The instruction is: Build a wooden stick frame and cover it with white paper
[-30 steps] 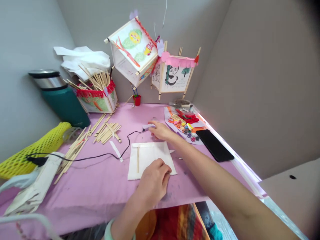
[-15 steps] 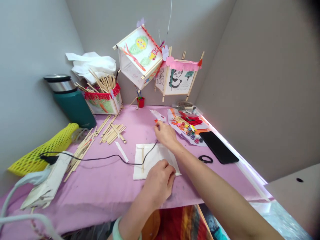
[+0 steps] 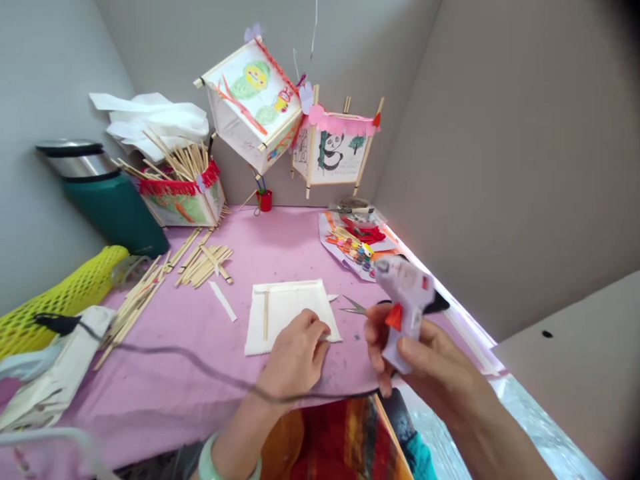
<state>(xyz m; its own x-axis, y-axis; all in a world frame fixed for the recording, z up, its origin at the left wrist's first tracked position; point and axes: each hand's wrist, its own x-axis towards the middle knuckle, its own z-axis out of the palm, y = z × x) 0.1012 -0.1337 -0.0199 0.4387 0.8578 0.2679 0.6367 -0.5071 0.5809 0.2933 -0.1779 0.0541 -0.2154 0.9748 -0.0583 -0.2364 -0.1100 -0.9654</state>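
Note:
My right hand is closed around a white glue gun with an orange trigger, held up above the table's near right edge. Its black cord trails left across the pink tablecloth to a plug. My left hand rests with curled fingers on the near edge of a white paper square, which carries a thin wooden stick along its left side. Small scissors lie just right of the paper.
Two paper lanterns hang at the back. A box of wooden sticks, loose sticks, a green flask, yellow foam netting, a paint set with coloured scraps and a white power strip are on the table.
My right hand reached to the far middle of the table, took hold of the glue gun and brought it back near my body. The cord swung with it. My left hand stayed on the paper.

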